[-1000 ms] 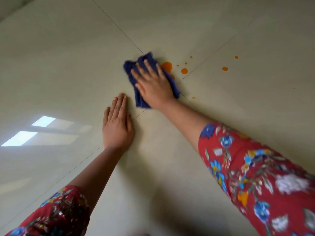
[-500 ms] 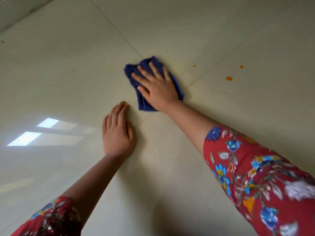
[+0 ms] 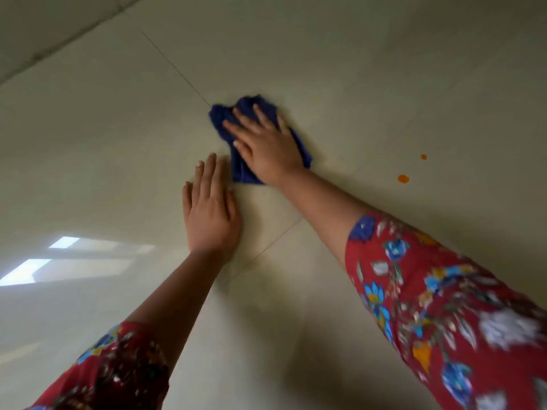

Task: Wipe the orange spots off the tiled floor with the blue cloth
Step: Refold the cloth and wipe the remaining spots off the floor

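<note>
A crumpled blue cloth [image 3: 244,111] lies on the cream tiled floor [image 3: 340,69] near where the tile joints cross. My right hand [image 3: 268,149] presses flat on it with straight, spread fingers and covers most of it. My left hand [image 3: 208,207] rests flat on the floor just below and left of the cloth, fingers together. Two orange spots sit to the right of the cloth: a larger orange spot [image 3: 403,179] and a smaller orange spot [image 3: 423,156].
A wall base [image 3: 59,31] runs along the upper left corner. A bright window reflection [image 3: 29,269] lies on the glossy tile at the left. Both forearms wear red floral sleeves [image 3: 444,291].
My right hand slid the cloth over the cluster of orange spots by the tile joint; those spots no longer show. The view shifted, and my left hand stayed planted.
</note>
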Tool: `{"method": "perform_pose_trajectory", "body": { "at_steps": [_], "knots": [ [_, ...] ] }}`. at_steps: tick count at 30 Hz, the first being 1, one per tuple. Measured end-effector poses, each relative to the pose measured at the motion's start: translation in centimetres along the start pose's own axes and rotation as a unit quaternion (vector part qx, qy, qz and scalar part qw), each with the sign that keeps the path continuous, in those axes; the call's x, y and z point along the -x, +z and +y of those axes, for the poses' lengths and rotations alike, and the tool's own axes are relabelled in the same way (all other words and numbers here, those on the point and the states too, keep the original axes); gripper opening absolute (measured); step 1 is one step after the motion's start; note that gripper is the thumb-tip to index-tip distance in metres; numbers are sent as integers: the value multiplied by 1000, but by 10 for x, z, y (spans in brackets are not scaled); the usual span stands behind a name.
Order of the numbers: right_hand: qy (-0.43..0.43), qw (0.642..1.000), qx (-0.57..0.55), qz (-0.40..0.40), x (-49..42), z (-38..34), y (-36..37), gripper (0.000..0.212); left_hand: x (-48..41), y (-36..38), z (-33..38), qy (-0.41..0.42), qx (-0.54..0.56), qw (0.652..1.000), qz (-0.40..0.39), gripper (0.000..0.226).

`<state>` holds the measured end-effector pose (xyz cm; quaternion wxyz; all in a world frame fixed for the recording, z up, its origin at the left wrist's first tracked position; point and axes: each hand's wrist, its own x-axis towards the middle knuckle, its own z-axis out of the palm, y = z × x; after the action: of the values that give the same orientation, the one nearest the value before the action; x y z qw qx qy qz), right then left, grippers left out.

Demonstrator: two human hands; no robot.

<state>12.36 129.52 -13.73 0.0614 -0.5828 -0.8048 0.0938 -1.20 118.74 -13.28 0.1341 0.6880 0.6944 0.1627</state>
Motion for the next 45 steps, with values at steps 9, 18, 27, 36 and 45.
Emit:
{"method": "perform_pose_trajectory", "body": {
  "at_steps": [9,18,27,36,45],
  "knots": [
    [230,971,13,66,55,9,-1,54,-3,2,-1,-5,-37,999,-39,57],
    [0,1000,3,-20,-58,-15,-4,45,-5,2,3,-19,-45,998,-46,59],
    [326,945,-15,17,-85,114,-39,50,-5,1,2,-7,-41,998,-46,59],
    [65,998,10,5,62,89,-28,49,-4,-2,4,6,-49,996,-69,62],
    [176,984,33,26,113,78,-24,52,-1,-3,5,118,-42,990,-63,55]
  ]
}}
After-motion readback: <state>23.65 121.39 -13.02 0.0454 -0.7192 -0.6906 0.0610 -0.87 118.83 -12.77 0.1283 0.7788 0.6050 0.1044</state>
